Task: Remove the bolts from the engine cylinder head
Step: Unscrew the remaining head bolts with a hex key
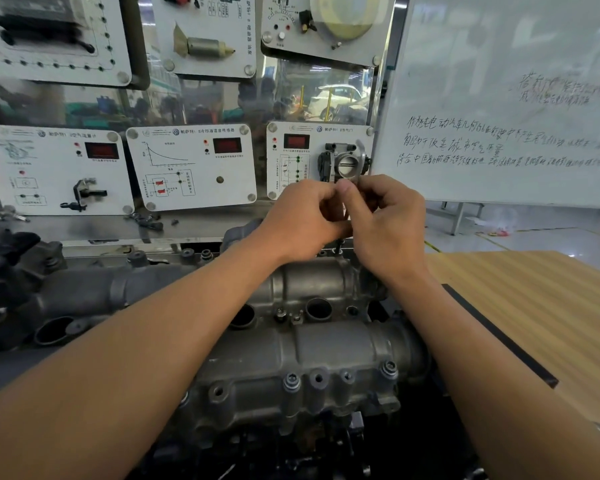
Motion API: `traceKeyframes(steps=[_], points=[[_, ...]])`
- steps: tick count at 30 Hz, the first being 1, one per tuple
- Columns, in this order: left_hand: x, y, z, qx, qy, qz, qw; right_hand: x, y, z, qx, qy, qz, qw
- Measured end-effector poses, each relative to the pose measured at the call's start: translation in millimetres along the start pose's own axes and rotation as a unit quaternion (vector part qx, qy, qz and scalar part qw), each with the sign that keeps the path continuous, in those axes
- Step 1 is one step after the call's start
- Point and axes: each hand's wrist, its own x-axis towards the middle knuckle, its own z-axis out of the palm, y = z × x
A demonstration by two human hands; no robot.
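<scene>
Grey cast-metal cylinder head [309, 341] sits close below us, left of the wood table [534, 306]. Left hand [302, 220] & right hand [388, 220] pinch a thin shaft [344, 216] w/ curled fingers, upright over the head's far edge. Bolt or tool, can't tell. Prob. mid-extraction. Next: lift straight, then the near-edge bolts [292, 380].

I face a display board [219, 98] with a glossy backing, hung with white instrument panels [191, 166] in two rows; between them I make out a white car [336, 98] in the sheen. To my right, a whiteboard [516, 64] covered in handwriting stands on grey legs [459, 216] over a pale, shiny floor [551, 230]. A wood-grain tabletop [534, 289] with a black edge strip [499, 334] fills the lower right. Light is even and cool.
</scene>
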Motion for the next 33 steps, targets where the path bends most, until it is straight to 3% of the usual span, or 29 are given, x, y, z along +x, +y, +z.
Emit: traceKeyframes(steps=[7,14,20,27,33], points=[[0.0,-3.0,-8.6,-0.073,-0.073,-0.025,0.994,-1.4,0.8,-0.8,-0.022,-0.04,-0.01,0.999],[-0.5,-0.5,-1.1,-0.012,0.017,-0.002,1.0,-0.2,-4.7,-0.7,0.02,0.004,0.007,1.0],[-1.4,1.3,-9.0,-0.051,-0.067,-0.004,0.996,-1.0,-2.6,-1.1,-0.006,-0.025,-0.009,1.0],[-2.0,2.7,-1.4,-0.019,0.032,-0.015,0.999,-1.4,-4.1,-1.1,0.005,-0.019,0.001,1.0],[-0.3,0.3,-8.2,0.054,-0.122,-0.041,0.99,0.6,-4.3,-3.6,0.023,0.017,0.014,0.999]])
